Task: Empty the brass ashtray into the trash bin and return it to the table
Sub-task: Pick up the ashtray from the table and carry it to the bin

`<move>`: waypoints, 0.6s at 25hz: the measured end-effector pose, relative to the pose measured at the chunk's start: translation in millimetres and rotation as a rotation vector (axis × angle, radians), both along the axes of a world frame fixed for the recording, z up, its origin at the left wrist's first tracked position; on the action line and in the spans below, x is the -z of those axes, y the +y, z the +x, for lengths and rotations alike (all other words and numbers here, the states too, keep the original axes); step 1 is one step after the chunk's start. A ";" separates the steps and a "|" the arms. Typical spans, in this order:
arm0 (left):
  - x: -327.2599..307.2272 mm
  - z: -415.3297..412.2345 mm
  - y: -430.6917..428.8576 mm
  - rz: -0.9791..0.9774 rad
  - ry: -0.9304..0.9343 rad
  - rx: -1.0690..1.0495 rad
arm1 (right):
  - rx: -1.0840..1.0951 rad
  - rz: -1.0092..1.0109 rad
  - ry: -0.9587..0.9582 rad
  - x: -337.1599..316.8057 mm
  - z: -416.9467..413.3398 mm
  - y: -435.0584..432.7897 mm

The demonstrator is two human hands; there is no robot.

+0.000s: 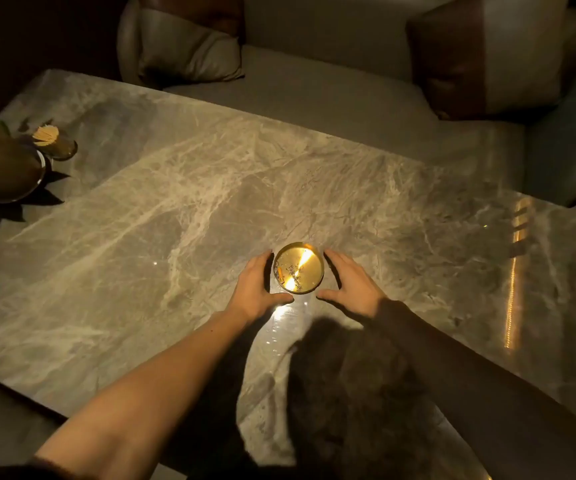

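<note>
A round brass ashtray (299, 267) stands on the marble table (182, 216), holding a cigarette butt and some ash. My left hand (257, 289) is just left of it, fingers apart and curved along its rim. On the other side my right hand (352, 285) mirrors it, also spread. Both thumbs point inward below the ashtray. Whether the fingers touch the rim I cannot tell. No trash bin is in view.
A toothpick jar (52, 142) and a dark round vessel (2, 168) stand at the table's left end. A pale sofa (314, 84) with cushions (189, 53) runs behind the table. The table's near edge crosses at the lower left.
</note>
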State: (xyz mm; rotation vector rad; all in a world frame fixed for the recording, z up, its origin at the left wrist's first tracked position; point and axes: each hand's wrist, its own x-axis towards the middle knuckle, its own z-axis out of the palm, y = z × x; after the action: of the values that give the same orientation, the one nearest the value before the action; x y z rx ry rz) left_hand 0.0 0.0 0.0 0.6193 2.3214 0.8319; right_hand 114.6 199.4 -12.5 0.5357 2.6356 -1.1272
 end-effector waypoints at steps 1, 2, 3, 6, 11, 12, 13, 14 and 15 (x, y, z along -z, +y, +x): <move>-0.3 -1.2 3.7 0.017 0.003 0.011 | -0.010 -0.023 0.040 2.3 -2.8 -0.3; -2.8 -2.1 7.2 0.020 0.014 0.018 | -0.019 -0.045 0.070 0.9 -5.2 -1.1; -1.6 -2.8 8.6 0.015 0.015 0.027 | -0.018 -0.064 0.093 1.6 -6.6 -2.4; 1.6 -3.4 11.8 0.011 0.036 0.017 | 0.002 -0.075 0.116 0.6 -11.3 -4.5; -1.2 -3.8 10.3 0.055 0.025 0.007 | 0.008 -0.075 0.100 -0.6 -11.0 -5.3; -4.4 -3.9 10.2 0.064 0.025 0.005 | 0.030 -0.083 0.102 -3.5 -10.1 -6.4; -6.6 -4.6 10.2 0.083 0.031 0.007 | 0.049 -0.093 0.110 -6.6 -8.8 -6.5; -11.1 -4.1 11.0 0.103 0.036 0.012 | 0.064 -0.100 0.120 -11.2 -6.8 -5.5; -15.1 -3.1 12.1 0.127 0.043 0.015 | 0.072 -0.106 0.133 -16.9 -4.3 -4.2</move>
State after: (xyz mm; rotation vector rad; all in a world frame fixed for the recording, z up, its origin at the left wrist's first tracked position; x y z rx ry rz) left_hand -3.1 12.1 15.1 0.7140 2.3129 0.9734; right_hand 110.3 195.2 4.4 0.5575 2.6666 -1.3602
